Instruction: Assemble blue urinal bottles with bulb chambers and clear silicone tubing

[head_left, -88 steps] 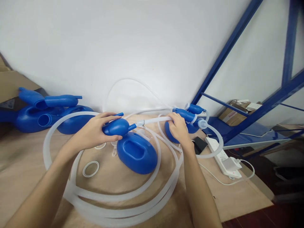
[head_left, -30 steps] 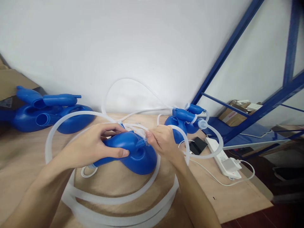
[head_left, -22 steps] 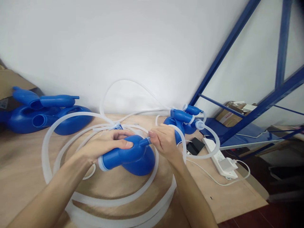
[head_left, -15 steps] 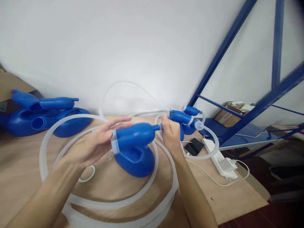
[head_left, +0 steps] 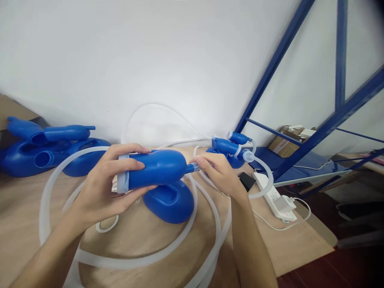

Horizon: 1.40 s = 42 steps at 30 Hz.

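Note:
My left hand (head_left: pixel 103 180) is wrapped round the wide end of a blue plastic funnel-like piece (head_left: pixel 162 166), where a translucent collar (head_left: pixel 122 176) sits. The piece lies sideways in the air, its narrow spout pointing right. At that spout, my right hand (head_left: pixel 220 172) pinches the end of a clear tube (head_left: pixel 196 165), which appears to fit over the spout tip. Behind and below the held piece, a blue bottle (head_left: pixel 172 204) with a hollowed handle rests on the table. Whether the two touch is hidden.
Coiled translucent tubing (head_left: pixel 126 262) loops over the wooden table (head_left: pixel 285 256). More blue bottles (head_left: pixel 21 158) stand at left, and tubed blue pieces (head_left: pixel 226 146) at right. A power strip (head_left: pixel 274 196), black phone (head_left: pixel 246 182), white ring (head_left: pixel 107 225) and blue rack (head_left: pixel 276 60) are around.
My left hand has shifted from lying against the collar to gripping round it and the blue piece. The piece has moved slightly left, and my right hand's fingers now pinch at the spout's tube.

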Tool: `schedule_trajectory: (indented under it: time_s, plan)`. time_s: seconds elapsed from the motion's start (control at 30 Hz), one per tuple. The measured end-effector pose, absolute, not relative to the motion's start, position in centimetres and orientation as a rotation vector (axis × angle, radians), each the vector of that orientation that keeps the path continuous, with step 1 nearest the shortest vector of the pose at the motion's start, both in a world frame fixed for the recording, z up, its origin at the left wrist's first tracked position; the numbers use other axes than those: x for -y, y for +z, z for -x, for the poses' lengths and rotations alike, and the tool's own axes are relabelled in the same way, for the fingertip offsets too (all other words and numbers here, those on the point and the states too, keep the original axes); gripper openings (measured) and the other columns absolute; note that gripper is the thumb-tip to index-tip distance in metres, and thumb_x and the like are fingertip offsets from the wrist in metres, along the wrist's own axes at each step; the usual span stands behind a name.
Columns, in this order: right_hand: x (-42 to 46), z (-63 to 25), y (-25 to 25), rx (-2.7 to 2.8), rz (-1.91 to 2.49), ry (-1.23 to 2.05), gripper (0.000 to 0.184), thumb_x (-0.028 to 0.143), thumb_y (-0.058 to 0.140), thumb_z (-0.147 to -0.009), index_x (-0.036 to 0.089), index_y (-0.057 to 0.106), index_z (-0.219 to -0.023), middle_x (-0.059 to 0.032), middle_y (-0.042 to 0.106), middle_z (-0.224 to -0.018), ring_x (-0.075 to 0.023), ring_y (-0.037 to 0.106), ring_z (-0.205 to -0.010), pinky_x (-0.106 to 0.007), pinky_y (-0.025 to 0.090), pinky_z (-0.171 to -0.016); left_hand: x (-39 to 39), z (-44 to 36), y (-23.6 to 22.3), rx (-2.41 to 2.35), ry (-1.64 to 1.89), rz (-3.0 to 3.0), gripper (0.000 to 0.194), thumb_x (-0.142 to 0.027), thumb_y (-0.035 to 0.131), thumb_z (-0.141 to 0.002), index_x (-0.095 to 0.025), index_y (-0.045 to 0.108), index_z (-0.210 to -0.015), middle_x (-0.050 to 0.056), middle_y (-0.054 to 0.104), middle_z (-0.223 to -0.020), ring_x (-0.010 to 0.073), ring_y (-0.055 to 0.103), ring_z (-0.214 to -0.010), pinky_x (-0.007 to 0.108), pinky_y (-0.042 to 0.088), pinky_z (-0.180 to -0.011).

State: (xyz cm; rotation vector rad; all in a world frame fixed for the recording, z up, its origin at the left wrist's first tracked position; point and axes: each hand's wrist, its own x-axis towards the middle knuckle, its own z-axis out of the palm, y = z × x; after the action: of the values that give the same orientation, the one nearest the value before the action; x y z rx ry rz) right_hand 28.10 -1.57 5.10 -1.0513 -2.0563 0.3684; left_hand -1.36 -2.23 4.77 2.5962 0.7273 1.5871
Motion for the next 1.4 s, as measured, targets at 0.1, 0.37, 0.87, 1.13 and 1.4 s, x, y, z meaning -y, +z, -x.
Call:
schedule_trajectory:
  time_s: [0.1,0.37,0.87,1.13,1.4]
  plan:
    - [1.6,-27.9,5.0,2.015,1.066,0.234,0.053,0.049,0.038,-0.111,0.019,0.063,-0.075,-0.0018,0.061,-0.07,-0.0163,0.055,-0.067,-0.03,0.039,-0.067,2.6,1.1,5.0,-0.66,1.64,-2.601,0.033,-0.022,0.08,-0.084,-0.03,0.055,-0.104,0.004,0.067,-0.125,0.0275,0.072,-0.112,0.049,0.065,-0.09]
    - [1.2,-27.3,3.9,1.946,0.879,-0.094,0.051,0.044,0.03,-0.114,0.021,0.06,-0.08,-0.0031,0.06,-0.071,-0.0166,0.054,-0.066,-0.032,0.039,-0.065,1.6,0.8,4.4,-0.589,1.758,-2.424,0.056,-0.02,0.09,-0.074,-0.03,0.047,-0.109,0.005,0.069,-0.116,0.0268,0.075,-0.101,0.047,0.066,-0.084]
    - [2.0,-29.0,5.1,2.185,0.838,0.103,0.036,0.051,0.048,-0.109,0.021,0.068,-0.111,-0.0082,0.069,-0.108,-0.0188,0.066,-0.089,-0.032,0.05,-0.076,1.1,0.9,3.8,-0.637,1.719,-2.296,0.057,-0.024,0.092,-0.074,-0.029,0.048,-0.112,0.007,0.069,-0.116,0.0299,0.074,-0.107,0.051,0.065,-0.091]
    - [1.9,-28.2,4.8,2.142,1.092,0.209,0.065,0.054,0.026,-0.112,0.021,0.041,-0.058,0.0017,0.047,-0.054,-0.012,0.045,-0.054,-0.031,0.03,-0.06,1.4,0.0,3.3,-0.523,1.698,-2.439,0.06,-0.015,0.09,-0.073,-0.029,0.048,-0.115,0.008,0.069,-0.12,0.0286,0.074,-0.107,0.047,0.065,-0.089]
    - [1.8,-26.4,3.8,1.859,0.98,0.004,0.052,0.035,0.032,-0.111,0.023,0.029,-0.061,0.0038,0.033,-0.053,-0.0101,0.032,-0.048,-0.032,0.023,-0.055,2.6,-0.1,3.1,-0.739,1.699,-2.585,0.065,-0.029,0.089,-0.076,-0.029,0.055,-0.132,0.008,0.07,-0.116,0.0307,0.072,-0.104,0.048,0.061,-0.087]
